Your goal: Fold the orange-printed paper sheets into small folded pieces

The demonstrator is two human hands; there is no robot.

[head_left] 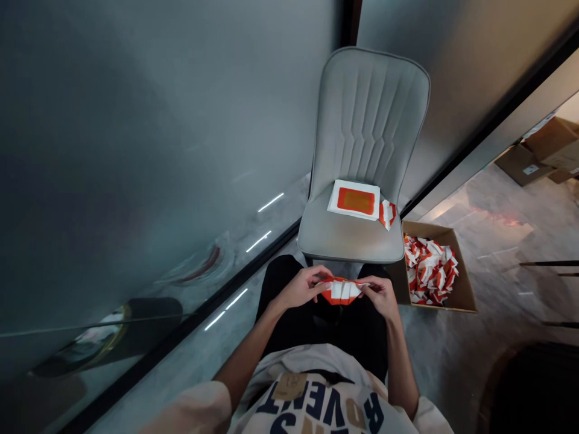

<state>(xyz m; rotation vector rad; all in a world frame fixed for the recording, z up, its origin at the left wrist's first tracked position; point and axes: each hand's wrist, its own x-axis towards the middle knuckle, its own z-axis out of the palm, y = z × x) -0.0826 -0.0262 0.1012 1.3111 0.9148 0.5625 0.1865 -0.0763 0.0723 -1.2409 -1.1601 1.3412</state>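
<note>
Over my lap I hold a small folded red-and-white paper piece (342,290) between both hands. My left hand (302,286) pinches its left end with curled fingers. My right hand (382,293) pinches its right end the same way. In front of my knees stands a grey padded chair (368,126). On its seat lies a flat stack of white sheets with an orange-red rectangle (355,200) on top. One folded red-and-white piece (387,213) rests beside the stack at its right.
A cardboard box (462,283) with several folded red-and-white pieces (429,269) sits on the floor right of the chair. A glass wall (136,150) runs along the left. More cardboard boxes (543,154) lie at the far right. A dark round object (534,386) fills the lower right corner.
</note>
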